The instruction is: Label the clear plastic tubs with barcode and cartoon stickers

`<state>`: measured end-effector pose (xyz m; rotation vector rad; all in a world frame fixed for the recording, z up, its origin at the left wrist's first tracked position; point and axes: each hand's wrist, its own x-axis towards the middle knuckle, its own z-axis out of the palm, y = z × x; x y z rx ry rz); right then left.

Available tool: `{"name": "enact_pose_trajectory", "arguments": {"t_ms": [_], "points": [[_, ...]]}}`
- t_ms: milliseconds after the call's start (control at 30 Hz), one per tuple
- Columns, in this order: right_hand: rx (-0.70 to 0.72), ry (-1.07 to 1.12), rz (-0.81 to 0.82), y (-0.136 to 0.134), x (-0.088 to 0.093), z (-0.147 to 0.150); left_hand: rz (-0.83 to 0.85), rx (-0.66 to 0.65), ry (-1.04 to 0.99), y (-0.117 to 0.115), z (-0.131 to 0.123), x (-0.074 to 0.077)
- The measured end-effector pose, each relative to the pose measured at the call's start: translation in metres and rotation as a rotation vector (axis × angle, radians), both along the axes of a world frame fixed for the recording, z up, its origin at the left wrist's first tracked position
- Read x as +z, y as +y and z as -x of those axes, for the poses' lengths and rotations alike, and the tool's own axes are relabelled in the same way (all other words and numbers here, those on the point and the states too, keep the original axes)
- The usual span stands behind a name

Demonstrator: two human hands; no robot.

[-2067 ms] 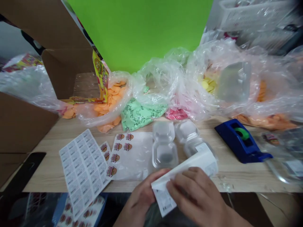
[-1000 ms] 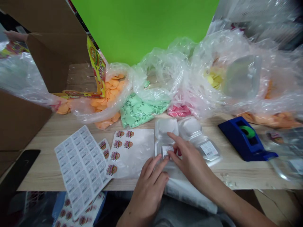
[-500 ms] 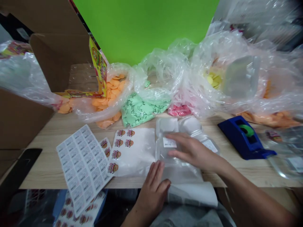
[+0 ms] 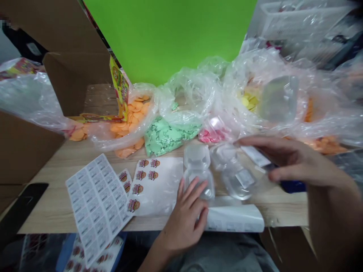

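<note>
Fingers spread, my left hand (image 4: 187, 215) rests on the lower half of an opened clear plastic clamshell box (image 4: 197, 155). Beside it lies another opened clear clamshell with a white label (image 4: 244, 178). Above and right of that one, my right hand (image 4: 297, 162) holds a clear clamshell with a white label (image 4: 256, 156) between thumb and fingers, blurred by motion. Under and near my left wrist lies a curled label sheet (image 4: 235, 219). Left of the boxes is a sticker sheet (image 4: 161, 185) with several burger-character stickers.
A white barcode label sheet (image 4: 98, 204) hangs over the table's front edge. At the back stand plastic bags of orange pieces (image 4: 132, 117), green pieces (image 4: 170, 134) and pink pieces (image 4: 212, 134). A blue tape dispenser (image 4: 292, 186) is mostly behind my right hand. A cardboard box (image 4: 76, 83) stands left.
My right hand has moved right and up from the boxes, carrying a labelled clamshell. My left hand has slid onto the lower part of the left clamshell. The view has shifted slightly.
</note>
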<state>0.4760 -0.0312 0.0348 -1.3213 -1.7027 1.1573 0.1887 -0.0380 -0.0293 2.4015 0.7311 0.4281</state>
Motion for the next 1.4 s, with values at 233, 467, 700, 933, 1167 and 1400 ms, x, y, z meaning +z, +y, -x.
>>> {"name": "enact_pose_trajectory", "arguments": {"t_ms": [233, 467, 700, 933, 1167, 1400], "points": [[0.114, -0.322, 0.19, -0.035, -0.039, -0.021, 0.806, 0.394, -0.267, -0.01, 0.015, 0.023], [-0.109, -0.123, 0.069, -0.065, -0.009, 0.038, 0.996, 0.78, -0.372, 0.007, 0.008, 0.037], [-0.53, -0.023, 0.051, -0.063, -0.032, 0.071, 1.253, 0.601, -0.513, -0.002, 0.015, 0.041], [-0.441, 0.187, 0.151, -0.07, -0.013, 0.075, 1.081, 0.919, -0.503, -0.003, 0.028, 0.033], [-0.453, -0.025, -0.049, -0.066, -0.014, 0.082, 1.125, 1.005, -0.567, -0.003, 0.022, 0.035], [-0.366, 0.229, -0.116, -0.08, -0.022, 0.083, 0.722, 1.036, -0.366, -0.01, 0.032, 0.023]]}}
